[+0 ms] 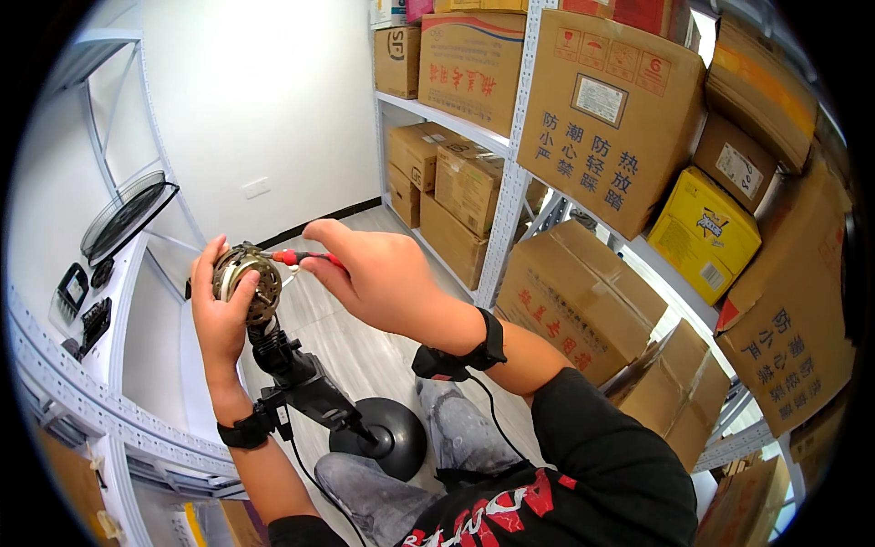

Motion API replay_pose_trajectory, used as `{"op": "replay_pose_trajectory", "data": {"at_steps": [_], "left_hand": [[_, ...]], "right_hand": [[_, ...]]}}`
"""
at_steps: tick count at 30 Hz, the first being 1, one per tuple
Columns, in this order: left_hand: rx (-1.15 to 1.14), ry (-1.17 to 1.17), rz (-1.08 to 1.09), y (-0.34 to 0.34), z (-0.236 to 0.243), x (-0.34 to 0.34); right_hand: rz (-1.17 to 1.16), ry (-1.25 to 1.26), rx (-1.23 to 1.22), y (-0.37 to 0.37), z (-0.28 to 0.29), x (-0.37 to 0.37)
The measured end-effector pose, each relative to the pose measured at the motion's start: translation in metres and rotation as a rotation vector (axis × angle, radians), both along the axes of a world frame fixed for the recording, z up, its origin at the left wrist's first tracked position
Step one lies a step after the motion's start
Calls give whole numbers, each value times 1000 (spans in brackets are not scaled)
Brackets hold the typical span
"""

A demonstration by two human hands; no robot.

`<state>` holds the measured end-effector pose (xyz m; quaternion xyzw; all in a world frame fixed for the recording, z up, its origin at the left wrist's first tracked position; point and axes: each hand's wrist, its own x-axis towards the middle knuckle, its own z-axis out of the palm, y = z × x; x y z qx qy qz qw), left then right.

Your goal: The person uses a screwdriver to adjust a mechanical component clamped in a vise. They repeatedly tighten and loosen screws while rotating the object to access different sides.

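My left hand (219, 314) grips the round metal motor housing (262, 301) at the top of a black fan stand, thumb across its front and fingers around its left rim. My right hand (360, 273) is closed around a red-and-black handled screwdriver (288, 257), whose shaft reaches the upper right of the housing; its tip is too small to make out. The stand's black column (314, 392) runs down at a slant to a round black base (406, 428) on the floor between my legs.
A wire fan grille (128, 211) and small black parts (96, 324) rest on the left white shelf (128, 278). The right metal shelving (503, 210) holds several cardboard boxes (592, 128) and a yellow box (702, 232). A white wall (264, 109) stands ahead, above a pale floor (337, 301).
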<state>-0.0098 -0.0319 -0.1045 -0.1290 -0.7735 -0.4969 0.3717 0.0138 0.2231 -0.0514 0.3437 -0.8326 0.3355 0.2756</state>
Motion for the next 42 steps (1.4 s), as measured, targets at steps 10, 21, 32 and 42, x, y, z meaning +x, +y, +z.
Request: {"op": "replay_pose_trajectory", "data": {"at_steps": [10, 21, 32, 42], "left_hand": [[-9, -18, -22, 3, 4, 3], [-52, 68, 31, 5, 3, 5], [-9, 11, 7, 5, 6, 10], [-12, 11, 20, 5, 6, 9]], "right_hand": [[-42, -78, 21, 1, 12, 12], [-89, 46, -15, 1, 6, 4], [-32, -18, -18, 2, 3, 2], [-45, -67, -18, -2, 4, 9]]}}
